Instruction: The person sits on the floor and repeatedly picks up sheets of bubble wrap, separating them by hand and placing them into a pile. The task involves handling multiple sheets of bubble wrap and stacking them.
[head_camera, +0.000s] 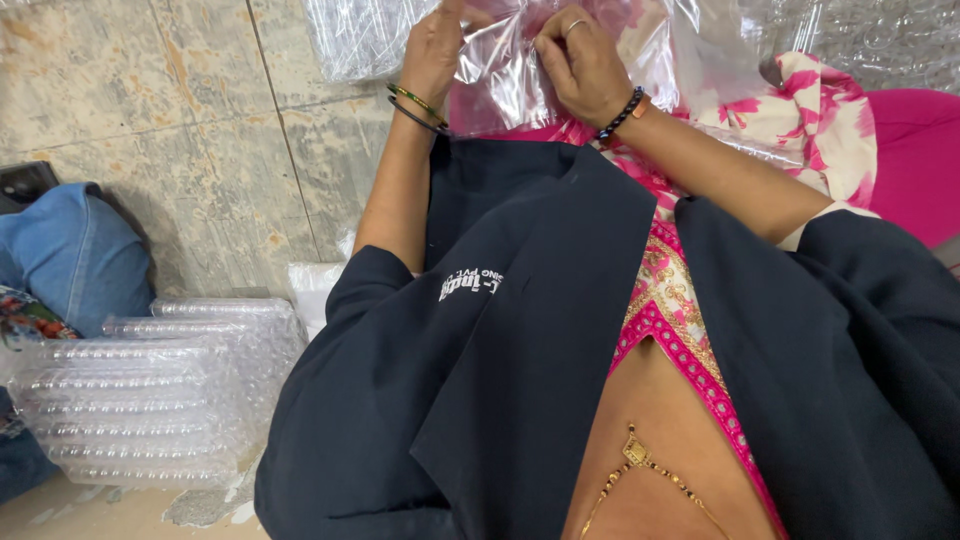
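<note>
- Clear plastic bag (505, 75) lies crumpled at the top of the view, over pink cloth (905, 140), between both hands.
- Left hand (435, 45) pinches its left edge, fingers closed on the film.
- Right hand (580, 60) grips the bag's middle, fingers curled tight.
- Stacked clear plastic trays (150, 390) sit on the floor, well apart to the left.

Dark navy jacket (500, 380), worn open, short sleeves, small white print near the left lapel. Pink garment (668, 300) beneath it with gold-embroidered trim. Below that trim, gold chain with black beads (640, 465). Left wrist: thin green-gold bangles (415, 105). Right wrist: black bead bracelet (622, 114). Ring (573, 24) on right hand.
</note>
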